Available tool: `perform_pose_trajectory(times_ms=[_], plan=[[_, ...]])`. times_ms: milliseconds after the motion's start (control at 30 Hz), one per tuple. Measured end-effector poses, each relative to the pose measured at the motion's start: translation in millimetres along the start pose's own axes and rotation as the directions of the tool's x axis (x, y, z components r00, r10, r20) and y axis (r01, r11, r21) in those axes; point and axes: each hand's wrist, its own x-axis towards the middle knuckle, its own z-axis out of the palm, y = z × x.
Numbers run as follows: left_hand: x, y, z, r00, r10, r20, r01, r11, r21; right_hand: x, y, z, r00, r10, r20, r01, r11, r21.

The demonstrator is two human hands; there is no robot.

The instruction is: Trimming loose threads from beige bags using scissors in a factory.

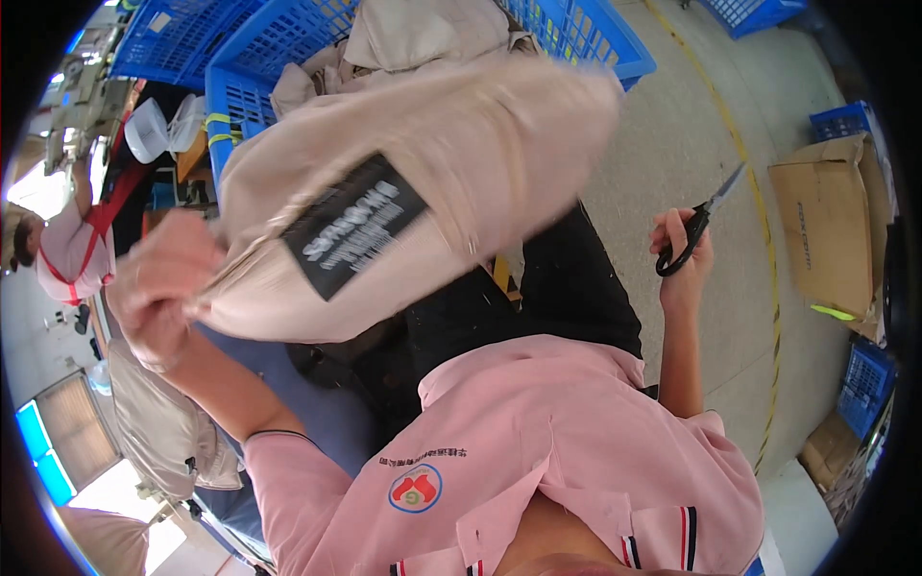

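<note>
A worker's left hand (pixel 165 278), blurred, pinches the end of a beige cloth (pixel 519 144) with a black label (pixel 355 226), held up on the near side of a blue crate (pixel 615 43) and partly hiding it. Nearer the worker and right of the crate, the right hand (pixel 687 259) curls around the handle of black-handled scissors (pixel 696 225). A fabric pile (pixel 423 34) fills the crate; a cardboard box (pixel 826 226) stands to its right.

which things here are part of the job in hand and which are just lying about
Likely in use:
beige fabric item, in the left hand
scissors, in the right hand
blue basket holding similar fabric

Apparently just lying about:
cardboard box
blue crate at right
</note>
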Motion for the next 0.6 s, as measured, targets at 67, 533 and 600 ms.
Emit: perform_pose_trajectory(times_ms=[67,533,600], plan=[[34.0,-6.8,-12.9,0.962,-0.048,0.27,0.006,0.988,0.156,0.0,-18.0,19.1,0.988,-0.146,-0.038,0.147,0.989,0.013],[116.2,-174.7,115.3,0.964,-0.266,-0.001,0.265,0.959,0.099,25.9,-21.5,46.4,0.929,-0.108,0.353,0.306,0.759,-0.574],[112.9,-174.4,115.8,0.967,-0.255,-0.005,0.255,0.966,0.05,41.0,-34.3,50.0,0.906,-0.079,0.416,0.344,0.711,-0.613]])
